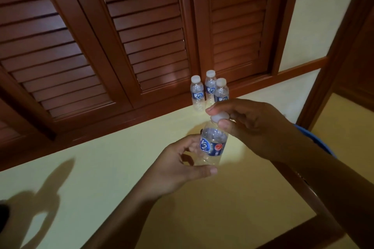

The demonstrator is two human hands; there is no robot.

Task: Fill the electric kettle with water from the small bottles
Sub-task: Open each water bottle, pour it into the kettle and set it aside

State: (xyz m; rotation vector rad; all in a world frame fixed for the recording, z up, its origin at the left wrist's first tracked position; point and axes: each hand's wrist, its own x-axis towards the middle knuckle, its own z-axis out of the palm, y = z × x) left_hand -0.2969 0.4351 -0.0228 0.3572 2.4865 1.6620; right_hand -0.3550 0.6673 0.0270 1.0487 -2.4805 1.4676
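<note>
You hold the bottle (212, 145) in the air just above the counter (101, 178), tilted a little with its top away from you, so the step in hand looks to be unscrewing the cap (219, 117). Your left hand (182, 166) wraps the lower body, thumb across the near side and fingers curled round the far side, a grip closed round the bottle. Your right hand (253, 127) comes over the top, its thumb and fingertips pinching the cap. To do this well, make the left grip firm but not hard: the thin clear wall will likely give, and a squeeze as the cap comes free could push water out of the neck. Bring the bottle nearer upright before the last turn, twist with the right fingers alone, and lift the cap straight off. The bottle is small and clear, with a dark blue label band bearing white lettering and a red mark, a ribbed shoulder and a white cap; the dim light makes its water level hard to read. Three more bottles (210, 89) of the same kind stand capped in a tight cluster at the back of the counter, against the louvred wooden doors (141, 26). The kettle is not plainly in view; only a looped shadow (46, 204) lies on the counter at lower left
</note>
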